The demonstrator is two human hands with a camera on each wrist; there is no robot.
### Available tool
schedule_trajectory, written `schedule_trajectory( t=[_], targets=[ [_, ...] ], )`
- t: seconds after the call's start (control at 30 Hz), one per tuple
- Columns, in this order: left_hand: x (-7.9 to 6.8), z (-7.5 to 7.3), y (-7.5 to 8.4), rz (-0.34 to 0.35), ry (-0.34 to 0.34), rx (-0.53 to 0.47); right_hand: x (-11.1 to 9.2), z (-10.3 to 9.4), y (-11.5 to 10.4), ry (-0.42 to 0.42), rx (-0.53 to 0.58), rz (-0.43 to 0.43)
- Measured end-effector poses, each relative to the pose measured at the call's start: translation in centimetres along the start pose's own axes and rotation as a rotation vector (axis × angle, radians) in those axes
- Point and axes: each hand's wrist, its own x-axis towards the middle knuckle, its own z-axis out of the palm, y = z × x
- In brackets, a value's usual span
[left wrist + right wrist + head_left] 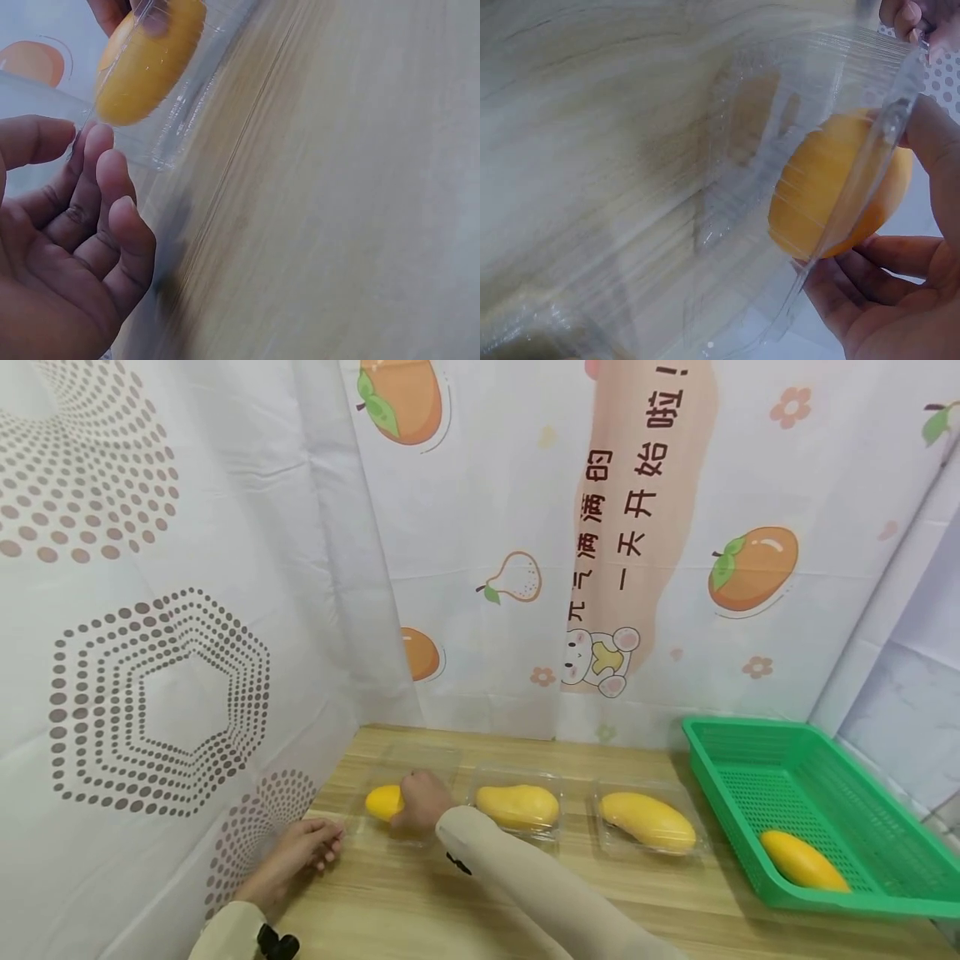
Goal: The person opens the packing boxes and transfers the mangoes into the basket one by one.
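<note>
My right hand (426,802) grips a yellow mango (382,802) at the left end of the row, thumb on one side and fingers on the other. The mango sits within an open clear plastic box (739,206), whose ribbed wall passes in front of it in the right wrist view. At the near corner of that box, the thumb and index finger of my left hand (79,232) pinch the thin rim, with the other fingers loosely curled. In the head view, the transparent lid (420,757) lies folded back behind the mango.
To the right, a clear box holds a mango (517,807), and another box farther along holds a second mango (648,821). A green plastic basket (738,852) with one mango (804,862) inside stands at the right. Printed curtains (480,652) border the wooden table (405,910).
</note>
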Motion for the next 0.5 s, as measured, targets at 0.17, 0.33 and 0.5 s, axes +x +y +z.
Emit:
schedule_trajectory(
  t=[0.17, 0.33, 0.5],
  targets=[
    [0.1, 0.4, -0.1, -0.026, 0.055, -0.001, -0.1, -0.3, 0.3, 0.002, 0.002, -0.001],
    [0.0, 0.5, 0.0, -0.028, 0.076, 0.014, -0.5, -1.2, 0.4, 0.024, -0.002, -0.008],
    [-0.1, 0.4, 0.1, -0.016, 0.060, 0.016, -1.0, -2.0, 0.5, 0.035, 0.020, -0.028]
  ],
)
